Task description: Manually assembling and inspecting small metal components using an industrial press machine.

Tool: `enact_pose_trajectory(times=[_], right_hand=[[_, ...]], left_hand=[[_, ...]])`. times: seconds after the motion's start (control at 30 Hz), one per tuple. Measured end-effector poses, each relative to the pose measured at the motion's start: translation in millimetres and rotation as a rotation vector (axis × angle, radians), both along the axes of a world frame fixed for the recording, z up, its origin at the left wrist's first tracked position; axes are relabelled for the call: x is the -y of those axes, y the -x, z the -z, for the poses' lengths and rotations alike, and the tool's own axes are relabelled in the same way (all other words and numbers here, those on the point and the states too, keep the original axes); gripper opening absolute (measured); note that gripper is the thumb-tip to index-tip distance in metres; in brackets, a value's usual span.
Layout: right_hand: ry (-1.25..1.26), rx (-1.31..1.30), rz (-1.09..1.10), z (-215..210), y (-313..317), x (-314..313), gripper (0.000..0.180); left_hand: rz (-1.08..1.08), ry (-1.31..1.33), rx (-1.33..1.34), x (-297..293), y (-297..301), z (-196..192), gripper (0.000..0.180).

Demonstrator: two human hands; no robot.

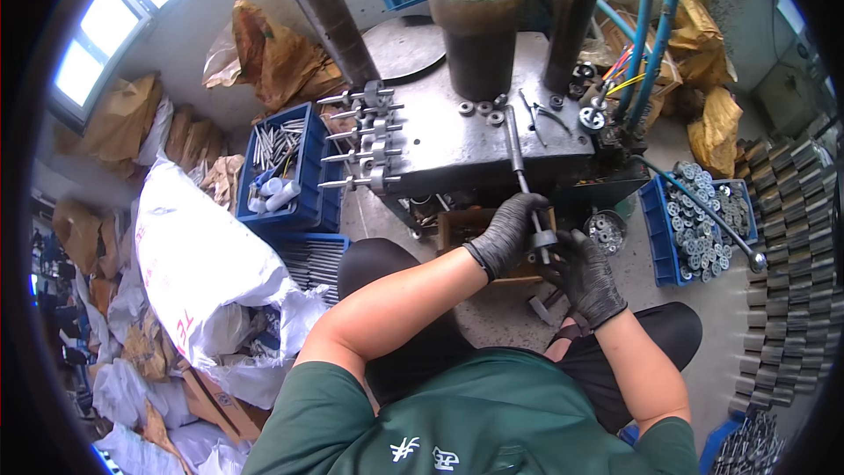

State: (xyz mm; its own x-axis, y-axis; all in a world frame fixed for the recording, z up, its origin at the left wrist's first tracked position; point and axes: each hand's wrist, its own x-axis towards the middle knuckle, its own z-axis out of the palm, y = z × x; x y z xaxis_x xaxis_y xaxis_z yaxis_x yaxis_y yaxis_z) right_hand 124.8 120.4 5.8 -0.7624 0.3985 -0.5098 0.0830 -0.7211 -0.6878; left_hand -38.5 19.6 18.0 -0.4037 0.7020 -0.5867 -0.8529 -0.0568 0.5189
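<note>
knit-gloved left hand pinching slender metal rod, round collar below, right hand, grip unclear

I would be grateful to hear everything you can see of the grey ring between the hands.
The ring is short, thick and round, dull grey and apparently metal. It sits around a slim rod, near the end closest to the person, which protrudes beyond it. It is between the gloved left hand, which grips the rod, and the gloved right hand; whether either touches the ring is unclear.

Slim metal shaft, 1 round grey collar, held tilted
</note>
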Motion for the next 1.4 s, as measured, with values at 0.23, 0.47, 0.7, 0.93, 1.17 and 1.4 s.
enact_pose_trajectory(times=[0.23, 0.47, 0.7, 0.93, 1.17, 1.4], right_hand=[[0.540, -0.305, -0.034, -20.7, 15.6, 16.0, 0.054], [0.471, -0.237, -0.213, -19.6, 13.6, 4.5, 0.043], [0.437, -0.007, -0.096, -1.6, 18.5, 10.4, 0.046], [0.443, -0.201, -0.187, -5.0, 21.0, 6.2, 0.057], [0.588, -0.436, -0.203, -19.8, 25.6, 21.4, 0.046], [0.148, -0.291, -0.183, -46.8, 25.0, 24.9, 0.050]], left_hand=[[0.168, -0.138, -0.932, 21.3, -13.5, -28.8, 0.039], [0.124, -0.278, -0.809, 34.0, -3.4, -42.9, 0.042], [0.117, -0.231, -0.860, 36.1, 0.0, -48.3, 0.042], [0.130, -0.215, -0.801, 36.0, -0.6, -44.4, 0.043], [0.115, -0.169, -0.947, 37.9, -0.3, -39.3, 0.030], [0.005, -0.120, -0.669, 52.2, 27.8, -50.1, 0.031]])
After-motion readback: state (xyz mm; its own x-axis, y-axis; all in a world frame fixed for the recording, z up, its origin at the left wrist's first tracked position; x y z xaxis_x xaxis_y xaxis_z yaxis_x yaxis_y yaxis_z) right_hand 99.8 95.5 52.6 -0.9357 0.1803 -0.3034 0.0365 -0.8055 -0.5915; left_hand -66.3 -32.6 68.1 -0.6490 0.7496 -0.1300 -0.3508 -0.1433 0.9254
